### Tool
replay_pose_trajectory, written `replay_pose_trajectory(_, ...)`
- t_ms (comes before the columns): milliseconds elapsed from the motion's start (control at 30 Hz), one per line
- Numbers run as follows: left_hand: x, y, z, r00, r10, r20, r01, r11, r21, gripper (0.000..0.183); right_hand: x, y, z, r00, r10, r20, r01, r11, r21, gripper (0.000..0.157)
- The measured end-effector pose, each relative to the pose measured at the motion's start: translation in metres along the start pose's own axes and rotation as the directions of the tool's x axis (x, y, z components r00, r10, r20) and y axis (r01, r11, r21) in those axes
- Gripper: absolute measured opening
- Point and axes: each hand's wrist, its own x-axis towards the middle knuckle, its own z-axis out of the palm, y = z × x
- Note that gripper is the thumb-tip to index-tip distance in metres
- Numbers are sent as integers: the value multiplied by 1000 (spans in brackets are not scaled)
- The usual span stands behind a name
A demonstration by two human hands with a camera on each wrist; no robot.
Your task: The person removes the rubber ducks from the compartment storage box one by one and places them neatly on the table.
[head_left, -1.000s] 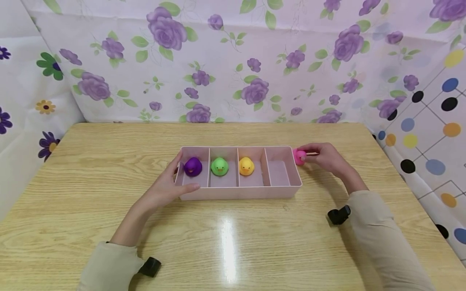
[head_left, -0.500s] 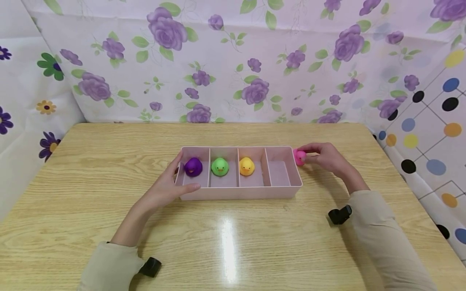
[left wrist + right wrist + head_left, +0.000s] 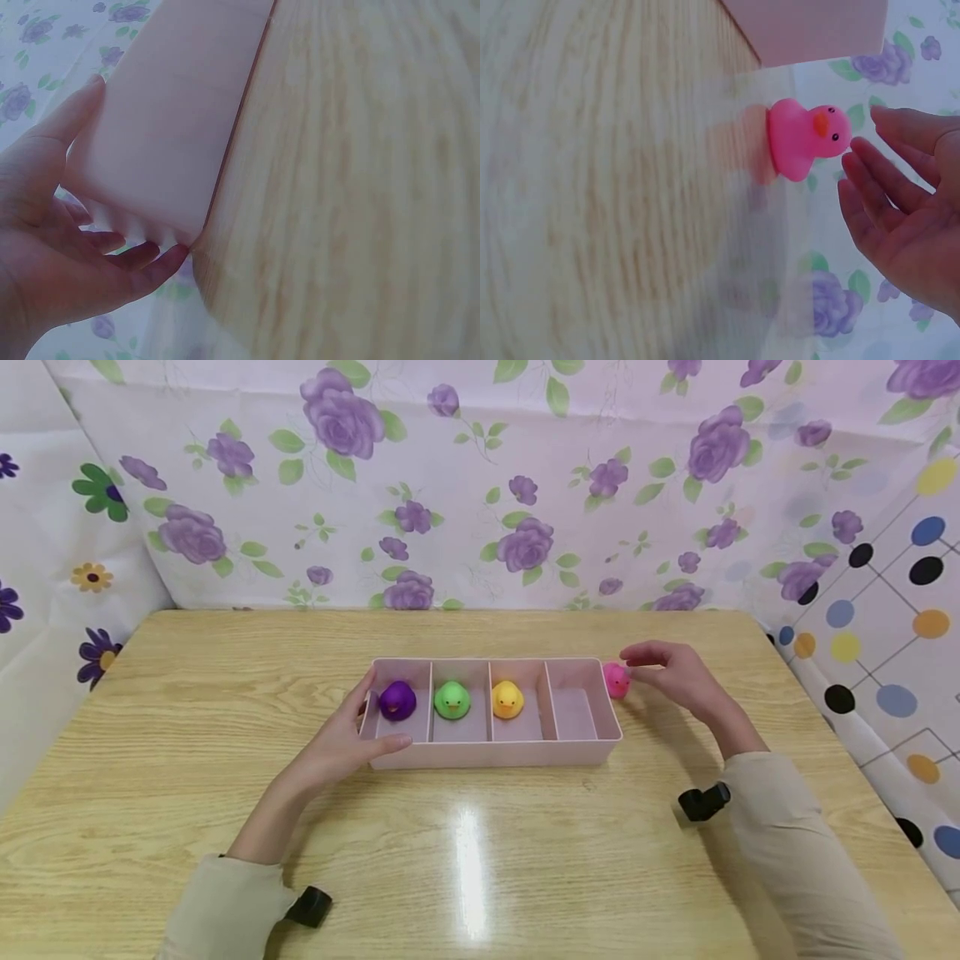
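Observation:
A pale pink divided box point(image 3: 491, 755) stands on the table. In its compartments, from the left, sit a purple rubber duck point(image 3: 397, 701), a green rubber duck point(image 3: 452, 701) and a yellow rubber duck point(image 3: 507, 700); the rightmost compartment holds nothing. My left hand point(image 3: 347, 742) grips the box's left end, thumb along the front wall and fingers against the end wall, as the left wrist view shows. A pink rubber duck point(image 3: 806, 139) sits upright on the table just outside the box's right end. Beside and above it, my right hand point(image 3: 670, 672) has its fingers spread, apart from the duck.
Behind the wooden table point(image 3: 247, 693) hangs a cloth with purple flowers point(image 3: 450, 485). A dotted cloth point(image 3: 892, 635) borders the right side and another flowered cloth point(image 3: 67, 527) the left. Black wrist cameras sit at both sleeves.
My right hand has let go of the pink rubber duck and lifted slightly up and away from it. The duck stays beside the box. My left hand keeps its grip.

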Motion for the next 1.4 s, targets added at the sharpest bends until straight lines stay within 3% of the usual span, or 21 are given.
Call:
replay_pose_trajectory(233,-1,1,-3,1000,0,-2,0,1000,-23,109,-3,-15,1,999,-28,-25,27,999,-19,39)
replay_pose_trajectory(833,3,1,-3,1000,22,-10,-22,1000,1,109,-13,-52,14,991,-137,3,137,986,-100,31)
replay_pose_trajectory(1133,7,1,1,1000,26,-4,-26,1000,-3,110,-14,-64,20,988,-154,21,155,981,-115,28)
replay_pose_trajectory(1400,1,1,0,1000,6,-5,-6,1000,-12,109,-10,-71,31,987,-157,39,160,982,-100,28)
